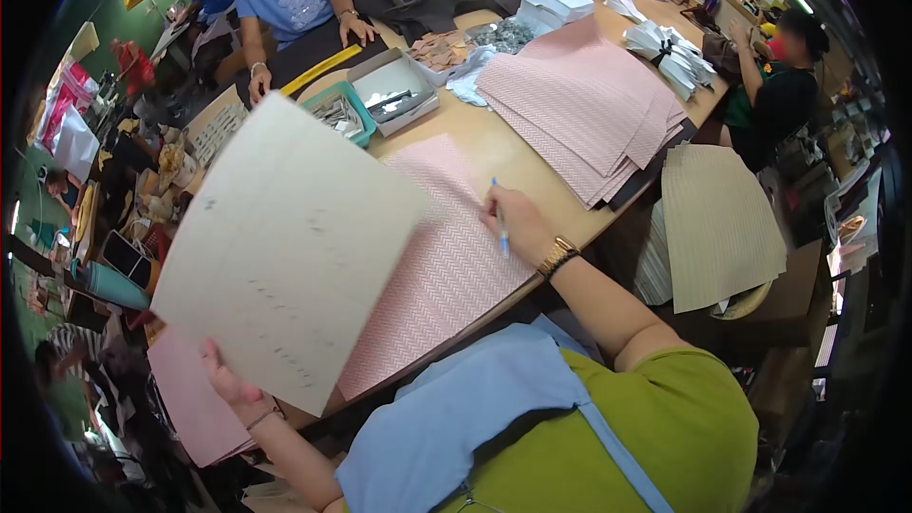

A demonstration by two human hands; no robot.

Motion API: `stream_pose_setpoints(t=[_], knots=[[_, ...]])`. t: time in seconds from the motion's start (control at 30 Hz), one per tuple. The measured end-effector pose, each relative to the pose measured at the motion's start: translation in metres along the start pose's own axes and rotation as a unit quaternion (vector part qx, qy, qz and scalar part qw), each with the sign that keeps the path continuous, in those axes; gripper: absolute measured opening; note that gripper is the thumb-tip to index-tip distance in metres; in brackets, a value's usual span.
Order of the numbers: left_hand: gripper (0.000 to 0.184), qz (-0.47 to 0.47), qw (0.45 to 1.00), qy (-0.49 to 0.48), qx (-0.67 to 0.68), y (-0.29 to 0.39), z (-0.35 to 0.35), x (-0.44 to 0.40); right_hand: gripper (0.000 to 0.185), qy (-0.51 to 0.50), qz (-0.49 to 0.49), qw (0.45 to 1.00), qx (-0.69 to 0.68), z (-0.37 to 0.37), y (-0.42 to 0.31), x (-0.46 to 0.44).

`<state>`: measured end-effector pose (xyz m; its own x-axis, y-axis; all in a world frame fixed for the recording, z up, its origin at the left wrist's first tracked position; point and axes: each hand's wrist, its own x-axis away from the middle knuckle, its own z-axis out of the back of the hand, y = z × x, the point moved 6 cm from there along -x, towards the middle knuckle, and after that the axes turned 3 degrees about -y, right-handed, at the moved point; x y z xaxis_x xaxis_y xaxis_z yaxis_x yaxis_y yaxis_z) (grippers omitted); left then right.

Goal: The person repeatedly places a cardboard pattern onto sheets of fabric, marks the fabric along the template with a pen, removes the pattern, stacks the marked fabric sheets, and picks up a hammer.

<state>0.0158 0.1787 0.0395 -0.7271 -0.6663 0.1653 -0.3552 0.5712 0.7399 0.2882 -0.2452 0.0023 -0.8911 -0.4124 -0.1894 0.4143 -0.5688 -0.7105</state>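
My left hand [228, 382] grips the lower edge of a large off-white cardboard sheet [285, 237], raised and tilted above the table. Faint handwriting and dark marks run across its face. Most of my left fingers are hidden by the sheet. In my right hand [521, 223] is a pen [501, 228] with a blue end, its fingers closed round the barrel. Under both lies a pink herringbone-patterned sheet [446, 275], partly covered by the cardboard. Another pink sheet [195, 399] shows at the lower left.
A stack of pink patterned sheets [589, 104] lies to the right on the table. Beyond are a grey box [404, 119], a teal tray [366, 136] and a yellow ruler [323, 69]. Striped sheets [722, 228] stand off the table's right edge. A co-worker [290, 0] is across the table.
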Motion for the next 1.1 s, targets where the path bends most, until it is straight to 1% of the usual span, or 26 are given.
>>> stream_pose_setpoints(t=[0.03, 0.1, 0.17, 0.2, 0.23, 0.27, 0.3, 0.33, 0.37, 0.43, 0.53, 0.6, 0.63, 0.67, 0.7, 0.73, 0.77, 0.8, 0.83, 0.87, 0.9, 0.93, 0.97, 1.0, 1.03, 1.1], knots=[[0.049, -0.006, 0.999, 0.040, 0.027, 0.007, 0.004, 0.000, 0.011, -0.006, 0.027, 0.999, -0.018, 0.000, -0.002, -0.005], [0.049, -0.021, 0.996, 0.058, 0.069, 0.016, 0.008, 0.000, 0.010, -0.015, 0.083, 0.995, -0.053, 0.006, -0.004, -0.020], [0.050, -0.037, 0.993, 0.065, 0.091, 0.020, 0.014, -0.001, 0.012, 0.035, 0.100, 0.994, 0.001, 0.055, -0.022, -0.043], [0.050, -0.046, 0.993, 0.065, 0.090, 0.020, 0.019, 0.000, 0.011, 0.078, 0.139, 0.987, -0.006, 0.078, -0.003, -0.065], [0.051, -0.054, 0.992, 0.067, 0.089, 0.021, 0.023, 0.001, 0.011, 0.106, 0.158, 0.981, 0.045, 0.121, -0.020, -0.073], [0.051, -0.036, 0.992, 0.073, 0.098, 0.019, 0.023, 0.002, 0.010, 0.161, 0.185, 0.963, 0.114, 0.158, -0.016, -0.089], [0.052, -0.020, 0.991, 0.079, 0.108, 0.015, 0.022, 0.004, 0.024, 0.169, 0.227, 0.953, 0.112, 0.198, 0.010, -0.111], [0.053, -0.004, 0.989, 0.085, 0.120, 0.011, 0.020, 0.007, 0.037, 0.161, 0.100, 0.967, 0.169, 0.237, 0.030, -0.136], [0.053, 0.006, 0.989, 0.074, 0.125, 0.005, 0.018, 0.007, 0.028, 0.168, 0.022, 0.964, 0.202, 0.281, 0.044, -0.151], [0.053, 0.024, 0.989, 0.048, 0.135, -0.009, 0.015, 0.005, 0.016, 0.239, 0.045, 0.881, 0.405, 0.323, 0.020, -0.141], [0.052, 0.049, 0.990, -0.038, 0.128, -0.035, 0.001, 0.004, 0.023, 0.276, 0.048, 0.913, 0.296, 0.307, 0.014, -0.139], [0.050, 0.075, 0.986, -0.119, 0.092, -0.051, -0.020, 0.008, 0.030, 0.116, 0.085, 0.975, 0.168, 0.231, -0.035, -0.091], [0.049, 0.091, 0.987, -0.108, 0.079, -0.058, -0.026, 0.010, 0.033, 0.036, 0.095, 0.990, 0.096, 0.190, -0.046, -0.076], [0.048, 0.101, 0.988, -0.090, 0.069, -0.064, -0.032, 0.012, 0.038, -0.057, 0.060, 0.997, -0.009, 0.150, -0.047, -0.064], [0.046, 0.086, 0.992, -0.088, 0.040, -0.067, -0.037, 0.013, 0.043, -0.134, -0.005, 0.983, -0.123, 0.113, -0.044, -0.051], [0.045, 0.072, 0.994, -0.081, 0.008, -0.066, -0.040, 0.011, 0.049, -0.179, -0.076, 0.957, -0.215, 0.082, -0.040, -0.034], [0.043, 0.063, 0.992, -0.108, 0.005, -0.068, -0.049, 0.010, 0.049, -0.188, 0.074, 0.975, -0.098, 0.067, -0.050, -0.026], [0.046, -0.042, 0.993, -0.073, -0.084, -0.074, -0.016, -0.015, 0.046, -0.220, -0.116, 0.932, -0.262, 0.044, -0.027, -0.010], [0.051, -0.037, 0.983, -0.078, -0.164, -0.060, -0.031, -0.008, 0.041, -0.191, -0.095, 0.895, -0.393, 0.038, -0.027, -0.001], [0.056, -0.022, 0.967, -0.086, -0.241, -0.046, -0.039, -0.005, 0.035, -0.135, -0.068, 0.920, -0.362, 0.038, -0.032, 0.004], [0.060, -0.051, 0.892, -0.018, -0.450, -0.025, -0.019, -0.012, 0.036, -0.096, -0.059, 0.919, -0.379, 0.042, -0.026, 0.006], [0.064, -0.065, 0.768, 0.045, -0.636, -0.011, 0.002, -0.022, 0.034, -0.089, -0.034, 0.916, -0.390, 0.052, -0.041, 0.008], [0.068, -0.067, 0.604, 0.096, -0.789, -0.005, 0.019, -0.024, 0.032, -0.064, -0.011, 0.941, -0.332, 0.064, -0.025, 0.003], [0.067, -0.046, 0.515, 0.158, -0.841, -0.002, 0.042, -0.016, 0.030, -0.030, -0.021, 0.946, -0.323, 0.077, -0.015, 0.001], [0.066, -0.026, 0.420, 0.212, -0.882, 0.006, 0.060, -0.006, 0.029, 0.037, -0.005, 0.936, -0.350, 0.089, -0.023, -0.002], [0.060, 0.008, 0.354, 0.231, -0.906, 0.012, 0.076, -0.002, 0.030, 0.090, -0.068, 0.913, -0.392, 0.115, 0.001, -0.005]])
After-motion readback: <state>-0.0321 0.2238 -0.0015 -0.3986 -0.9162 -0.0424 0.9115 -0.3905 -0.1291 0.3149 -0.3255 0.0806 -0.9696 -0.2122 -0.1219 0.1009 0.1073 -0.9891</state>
